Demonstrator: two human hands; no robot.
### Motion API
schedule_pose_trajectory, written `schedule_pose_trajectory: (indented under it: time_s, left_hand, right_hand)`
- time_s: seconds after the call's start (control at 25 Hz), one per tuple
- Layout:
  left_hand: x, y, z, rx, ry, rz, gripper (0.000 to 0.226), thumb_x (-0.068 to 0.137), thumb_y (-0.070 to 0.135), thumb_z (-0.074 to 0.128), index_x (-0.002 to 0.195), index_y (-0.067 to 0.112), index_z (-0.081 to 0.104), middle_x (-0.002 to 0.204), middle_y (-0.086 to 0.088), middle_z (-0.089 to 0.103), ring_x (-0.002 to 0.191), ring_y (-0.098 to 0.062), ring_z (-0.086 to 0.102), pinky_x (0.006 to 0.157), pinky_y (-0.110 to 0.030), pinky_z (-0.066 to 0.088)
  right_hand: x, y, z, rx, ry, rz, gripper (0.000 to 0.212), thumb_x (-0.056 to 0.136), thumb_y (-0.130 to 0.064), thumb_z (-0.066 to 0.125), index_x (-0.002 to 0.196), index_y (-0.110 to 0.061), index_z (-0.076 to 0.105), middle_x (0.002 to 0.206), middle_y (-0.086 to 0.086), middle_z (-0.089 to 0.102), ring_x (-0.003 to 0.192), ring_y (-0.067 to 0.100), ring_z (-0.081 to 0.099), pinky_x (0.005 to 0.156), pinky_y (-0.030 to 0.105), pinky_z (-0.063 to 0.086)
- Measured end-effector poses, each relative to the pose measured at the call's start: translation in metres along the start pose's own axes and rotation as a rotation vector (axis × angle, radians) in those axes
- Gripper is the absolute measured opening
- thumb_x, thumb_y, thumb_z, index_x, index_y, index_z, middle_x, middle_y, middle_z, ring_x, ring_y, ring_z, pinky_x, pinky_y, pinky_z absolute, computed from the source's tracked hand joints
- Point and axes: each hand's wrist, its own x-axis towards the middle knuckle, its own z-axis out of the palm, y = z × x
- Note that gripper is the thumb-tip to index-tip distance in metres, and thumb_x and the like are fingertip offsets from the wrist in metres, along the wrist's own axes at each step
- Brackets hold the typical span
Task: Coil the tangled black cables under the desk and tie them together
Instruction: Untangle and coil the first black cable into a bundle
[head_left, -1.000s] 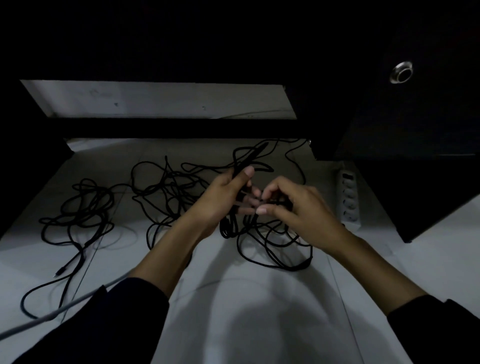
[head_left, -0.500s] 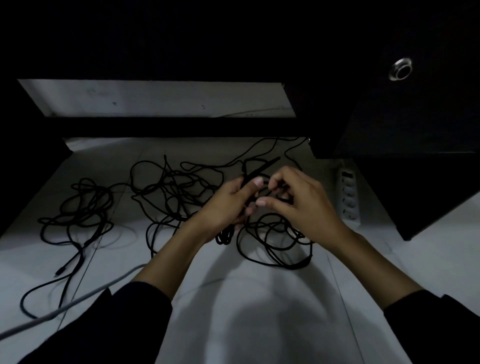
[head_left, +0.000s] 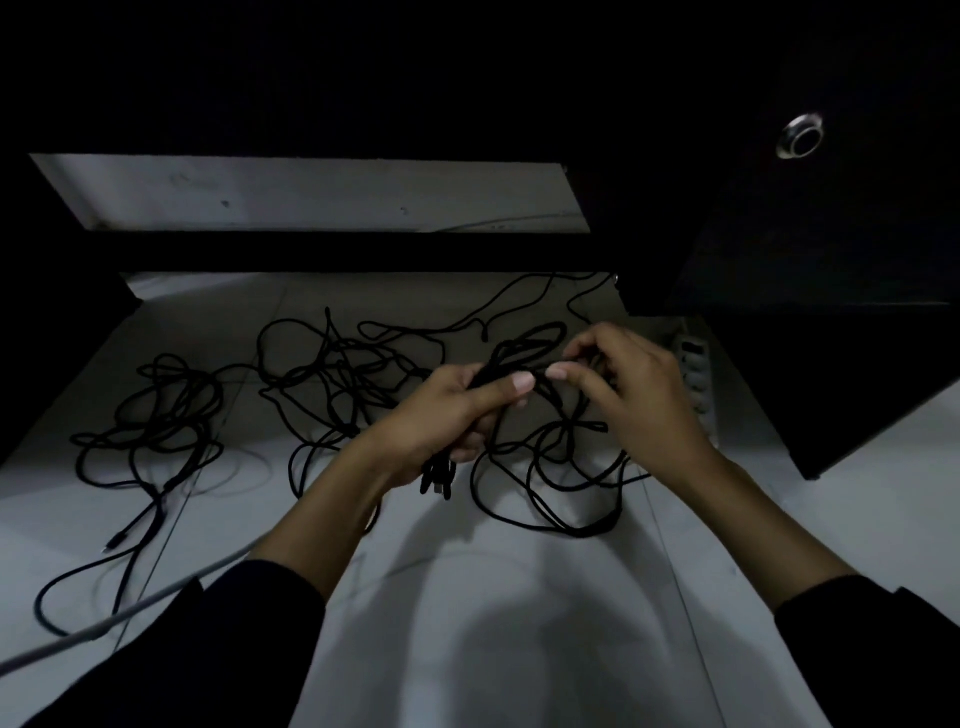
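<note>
Gripping a gathered bundle of thin black cables (head_left: 441, 470), the left hand (head_left: 447, 415) is clenched around it above the pale tiled floor (head_left: 519, 597); the right hand (head_left: 634, 395) just beside pinches a strand, tangled loops beyond both.

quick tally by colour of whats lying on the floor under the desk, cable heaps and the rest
black cable heaps: 3 (left, middle, and one at the hands)
grey cable: 1
white power strip: 1
total: 5
</note>
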Motion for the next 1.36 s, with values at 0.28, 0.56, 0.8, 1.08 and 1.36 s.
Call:
schedule_pose_trajectory:
  time_s: [0.28,0.56,0.8,1.08,1.36]
  left_hand:
    - [0.006,-0.001,-0.006,-0.402,0.095,0.122,0.023,0.098,0.031,0.049,0.081,0.016,0.047,0.048,0.009,0.024,0.034,-0.003,0.02,0.034,-0.016,0.027]
    - [0.012,-0.01,0.002,-0.135,0.119,0.192,0.03,0.1,0.038,0.043,0.097,0.009,0.05,0.077,0.002,0.061,0.045,-0.007,0.034,0.049,-0.022,0.039]
    - [0.012,-0.008,0.006,0.041,0.18,0.219,0.026,0.101,0.034,0.04,0.094,0.015,0.057,0.093,0.003,0.075,0.082,0.003,0.064,0.078,-0.02,0.044]
    - [0.016,-0.007,0.016,-0.128,0.079,0.169,0.022,0.102,0.032,0.04,0.103,0.014,0.054,0.06,0.001,0.041,0.049,-0.009,0.041,0.057,-0.025,0.046]
    - [0.016,-0.006,0.018,-0.189,-0.002,0.162,0.021,0.101,0.025,0.043,0.095,0.007,0.05,0.051,0.007,0.029,0.042,-0.006,0.027,0.048,-0.019,0.037]
  right_hand:
    - [-0.013,-0.001,0.005,0.442,-0.147,0.432,0.012,0.098,-0.014,0.052,0.098,-0.014,0.064,0.086,-0.002,0.064,0.058,0.006,0.056,0.056,0.023,0.052]
    - [0.005,-0.027,0.009,0.823,-0.026,0.593,0.014,0.096,-0.01,0.054,0.106,-0.008,0.064,0.095,0.005,0.065,0.076,0.011,0.065,0.061,0.024,0.056]
    - [0.011,-0.036,0.015,0.669,0.042,0.572,0.007,0.093,-0.008,0.059,0.091,-0.013,0.064,0.075,-0.003,0.062,0.06,0.004,0.066,0.055,0.02,0.049]
    - [0.015,-0.036,0.019,0.531,0.102,0.504,0.013,0.084,-0.012,0.071,0.077,-0.023,0.067,0.072,-0.006,0.067,0.066,-0.004,0.061,0.061,0.01,0.045]
    - [0.016,-0.036,0.022,0.587,0.135,0.495,0.009,0.082,-0.012,0.073,0.08,-0.018,0.067,0.074,-0.001,0.068,0.064,0.003,0.064,0.061,0.018,0.05]
